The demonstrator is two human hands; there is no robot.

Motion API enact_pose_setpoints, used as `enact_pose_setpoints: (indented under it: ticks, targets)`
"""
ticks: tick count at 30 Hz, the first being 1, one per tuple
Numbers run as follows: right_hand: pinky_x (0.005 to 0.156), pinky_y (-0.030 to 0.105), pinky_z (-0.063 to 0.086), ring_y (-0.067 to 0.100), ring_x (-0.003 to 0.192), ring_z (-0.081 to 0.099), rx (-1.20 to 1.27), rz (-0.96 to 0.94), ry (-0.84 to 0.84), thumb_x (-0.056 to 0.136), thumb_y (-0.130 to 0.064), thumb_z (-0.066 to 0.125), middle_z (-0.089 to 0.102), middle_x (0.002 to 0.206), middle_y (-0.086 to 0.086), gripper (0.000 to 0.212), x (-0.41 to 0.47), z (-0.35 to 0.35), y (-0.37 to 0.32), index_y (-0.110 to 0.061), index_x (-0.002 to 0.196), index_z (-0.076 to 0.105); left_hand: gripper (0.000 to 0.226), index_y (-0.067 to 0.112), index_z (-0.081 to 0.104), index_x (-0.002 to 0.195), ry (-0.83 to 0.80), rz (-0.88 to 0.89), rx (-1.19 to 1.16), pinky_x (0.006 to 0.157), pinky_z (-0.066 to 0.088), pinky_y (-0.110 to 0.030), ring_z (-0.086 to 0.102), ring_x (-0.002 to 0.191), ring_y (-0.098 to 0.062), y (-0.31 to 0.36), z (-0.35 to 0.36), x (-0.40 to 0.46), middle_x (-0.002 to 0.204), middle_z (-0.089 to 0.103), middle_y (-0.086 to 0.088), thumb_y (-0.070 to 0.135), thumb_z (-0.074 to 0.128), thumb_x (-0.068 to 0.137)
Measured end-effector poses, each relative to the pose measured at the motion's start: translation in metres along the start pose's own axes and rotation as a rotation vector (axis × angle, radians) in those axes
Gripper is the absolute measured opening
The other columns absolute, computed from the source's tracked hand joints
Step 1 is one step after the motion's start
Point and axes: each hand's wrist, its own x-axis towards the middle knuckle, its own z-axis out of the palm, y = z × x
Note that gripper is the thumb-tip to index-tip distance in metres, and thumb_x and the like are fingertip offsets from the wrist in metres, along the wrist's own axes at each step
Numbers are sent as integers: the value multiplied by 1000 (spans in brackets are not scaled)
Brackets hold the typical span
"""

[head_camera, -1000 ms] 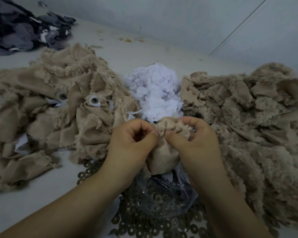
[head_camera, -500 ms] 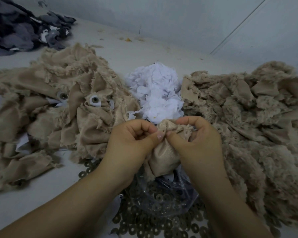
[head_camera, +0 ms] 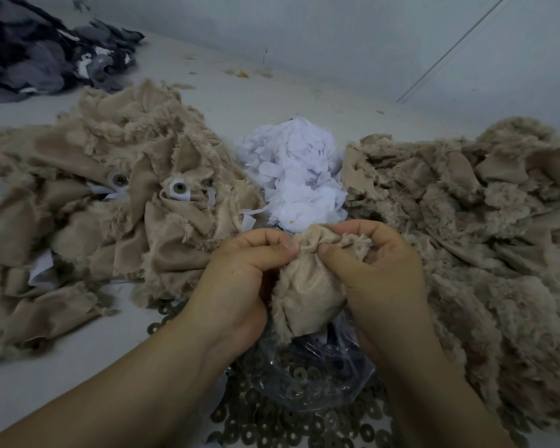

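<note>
Beige plush fabric piece sits bunched btwn both hands, above a clear plastic bag w/ metal washers — left hand & right hand fingers clamped on its top edge.

White paper-scrap heap lies between left tan plush-fabric pile and right tan plush-fabric pile — dark ring-shaped metal washers in front.

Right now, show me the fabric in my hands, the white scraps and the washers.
fabric (head_camera: pixel 311 299): head view, smooth backing, lower half
white scraps (head_camera: pixel 291 179): head view, middle of the pile
washers (head_camera: pixel 272 428): head view, loose rings near the bottom edge
</note>
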Motion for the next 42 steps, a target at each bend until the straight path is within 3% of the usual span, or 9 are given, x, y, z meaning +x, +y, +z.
enact_pose_setpoints:
  ticks: [6, 12, 17, 21, 24, 26, 32, 37, 42]
  targets:
    - [72, 43, 62, 30, 83, 73, -67, -15, -62, 82, -1, 75, 76, 83, 8, 20, 2, 0, 2, -20, 85, 74, 12, 3, 62, 77, 16, 107, 34, 57, 54, -27, 63, 62, -18, -4, -2, 0, 68, 65, -11, 14, 66, 75]
    - [68, 29, 60, 22, 81, 75, -63, -21, -124, 84, -7, 76, 78, 83, 5, 13, 1, 1, 1, -20, 83, 77, 8, 11, 68, 72, 11, 146, 63, 59, 55, -26, 63, 65, -19, -6, -3, 3, 72, 66, -13, 18, 68, 75]
    - [66, 37, 61, 24, 76, 75, -99, -18, -79, 82, -7, 78, 77, 78, 5, 14, 0, 1, 0, -21, 81, 76, 6, 17, 74, 73, -17, 209, 126, 69, 57, -27, 65, 74, -21, -10, -4, 3, 78, 70, -12, 20, 76, 68]
    - [60, 53, 60, 40, 72, 69, -226, -89, -14, 80, -13, 81, 74, 71, 7, 15, -2, 0, 1, -28, 78, 77, 6, 20, 73, 70, 4, 250, 180, 71, 58, -28, 65, 76, -20, -11, -6, 3, 76, 70, -7, 20, 77, 66]
    - [61, 38, 60, 17, 61, 68, -335, -159, 22, 76, -14, 82, 73, 68, -4, 15, -2, 1, 3, -27, 73, 76, 7, 19, 74, 72, 31, 300, 223, 72, 58, -29, 66, 75, -21, -11, -6, 3, 76, 70, -9, 20, 78, 67]
    - [68, 34, 60, 9, 68, 70, -388, -184, 20, 75, -15, 83, 74, 72, -9, 16, -2, 3, 2, -28, 72, 76, 8, 18, 75, 72, 43, 315, 233, 70, 58, -28, 67, 75, -21, -10, -5, 2, 76, 71, -9, 19, 79, 66]
    - [68, 51, 62, 37, 72, 71, -214, -45, 32, 77, -11, 82, 75, 70, 6, 11, -2, 1, 2, -21, 75, 79, 7, 15, 75, 70, 50, 283, 182, 71, 58, -27, 69, 75, -19, -9, -3, 2, 76, 73, -10, 18, 77, 64]
    - [62, 35, 62, 25, 70, 74, -247, -65, 6, 77, -8, 82, 76, 69, -1, 16, -3, 3, -1, -22, 71, 79, 4, 16, 74, 64, 61, 235, 175, 67, 58, -28, 68, 70, -19, -8, -2, 1, 72, 72, -9, 17, 77, 62]
    - [59, 35, 61, 28, 69, 72, -266, -99, -8, 78, -9, 81, 75, 68, 1, 16, -4, 3, 0, -22, 69, 78, 6, 17, 74, 63, 63, 237, 176, 64, 57, -26, 69, 67, -16, -9, -3, 1, 69, 72, -7, 18, 79, 60]
